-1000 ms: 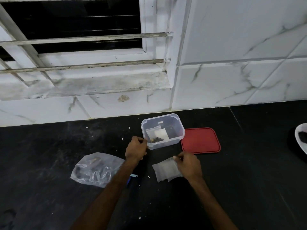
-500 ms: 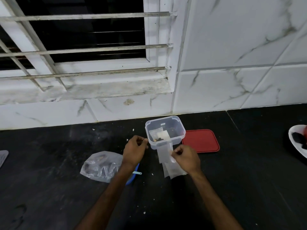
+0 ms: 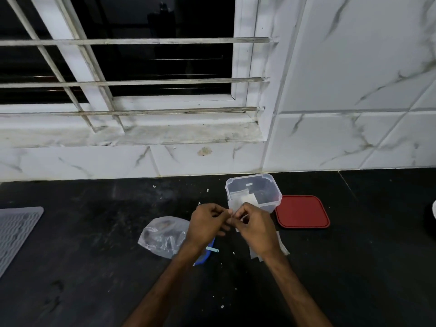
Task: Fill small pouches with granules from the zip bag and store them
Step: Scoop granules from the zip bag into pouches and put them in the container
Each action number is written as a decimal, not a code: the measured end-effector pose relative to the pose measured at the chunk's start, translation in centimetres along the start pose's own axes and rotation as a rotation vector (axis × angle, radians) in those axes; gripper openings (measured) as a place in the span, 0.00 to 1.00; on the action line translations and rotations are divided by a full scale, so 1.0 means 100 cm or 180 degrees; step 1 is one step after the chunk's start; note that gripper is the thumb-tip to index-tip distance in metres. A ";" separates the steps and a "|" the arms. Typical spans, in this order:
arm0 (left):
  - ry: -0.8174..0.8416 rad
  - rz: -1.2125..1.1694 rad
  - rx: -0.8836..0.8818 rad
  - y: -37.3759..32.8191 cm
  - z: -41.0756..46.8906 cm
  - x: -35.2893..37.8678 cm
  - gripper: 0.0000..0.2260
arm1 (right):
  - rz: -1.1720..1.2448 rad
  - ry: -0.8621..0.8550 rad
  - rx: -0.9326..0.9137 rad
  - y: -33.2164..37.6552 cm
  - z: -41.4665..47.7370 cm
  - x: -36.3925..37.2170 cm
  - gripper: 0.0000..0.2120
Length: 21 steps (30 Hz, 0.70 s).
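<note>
1 pouch [image 3: 244, 218] btwn l-hand [image 3: 207, 225] & r-hand [image 3: 256, 228]

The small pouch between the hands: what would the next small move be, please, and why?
Probably part the mouth of the pouch: the left hand and right hand both pinch it, it looks empty, and the zip bag lies ungripped on the counter.

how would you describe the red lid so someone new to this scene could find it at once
Start at the black counter below the white marble-look wall. Near the wall stands a clear plastic box, and the red lid lies flat just to its right. It is the only red thing in view, a rounded rectangle, opaque where the box is see-through.
</note>
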<state>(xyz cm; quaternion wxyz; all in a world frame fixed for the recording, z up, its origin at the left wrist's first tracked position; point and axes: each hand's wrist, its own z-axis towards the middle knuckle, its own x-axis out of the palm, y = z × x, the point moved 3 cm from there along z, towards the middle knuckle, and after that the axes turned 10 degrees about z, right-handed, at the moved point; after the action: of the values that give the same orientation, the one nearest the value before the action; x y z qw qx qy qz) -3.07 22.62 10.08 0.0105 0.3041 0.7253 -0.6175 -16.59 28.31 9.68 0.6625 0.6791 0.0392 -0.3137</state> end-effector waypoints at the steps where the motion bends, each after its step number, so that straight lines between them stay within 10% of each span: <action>1: -0.0031 0.0007 0.0006 0.001 0.001 -0.003 0.08 | 0.0026 0.0037 -0.0017 0.003 0.001 0.003 0.08; 21: -0.0106 -0.0217 0.0278 -0.010 0.020 -0.009 0.05 | 0.0247 0.0150 -0.0138 0.021 0.024 -0.006 0.08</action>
<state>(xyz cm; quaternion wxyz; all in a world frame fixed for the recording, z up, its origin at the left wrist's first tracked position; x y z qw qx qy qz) -3.51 20.36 10.86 -0.0116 0.2691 0.7073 -0.6536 -17.01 26.04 12.04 0.6877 0.6727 0.0352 -0.2708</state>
